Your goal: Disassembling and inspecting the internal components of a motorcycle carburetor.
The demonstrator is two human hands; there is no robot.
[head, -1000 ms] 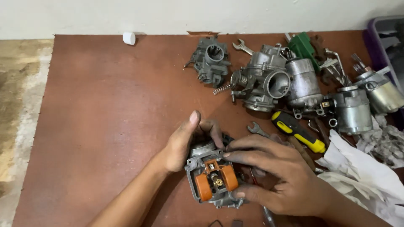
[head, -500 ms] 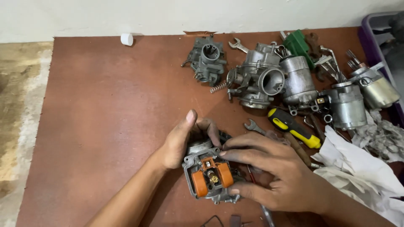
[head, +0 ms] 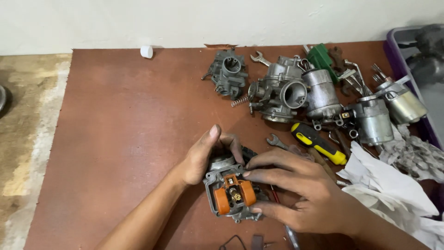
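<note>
Near the front edge of the brown tabletop [head: 115,139], both hands close around a small carburetor body [head: 231,192] lying with its orange float [head: 233,198] facing up. The left hand [head: 203,157] cups the far side of the body, thumb raised and fingers curled over its top; the right hand [head: 300,194] grips it from the near side, fingertips pressing the casting just beside the float. The float and the brass parts at its centre look delicate (thin plastic, small pin), so a hard squeeze or a slip of the right fingers could bend or dislodge them, and a loose piece could roll off among the clutter. Behind lie more carburetors [head: 282,92], a loose spring [head: 239,101], a yellow-handled screwdriver [head: 319,143], a small wrench [head: 276,141] and white rags [head: 393,180].
</note>
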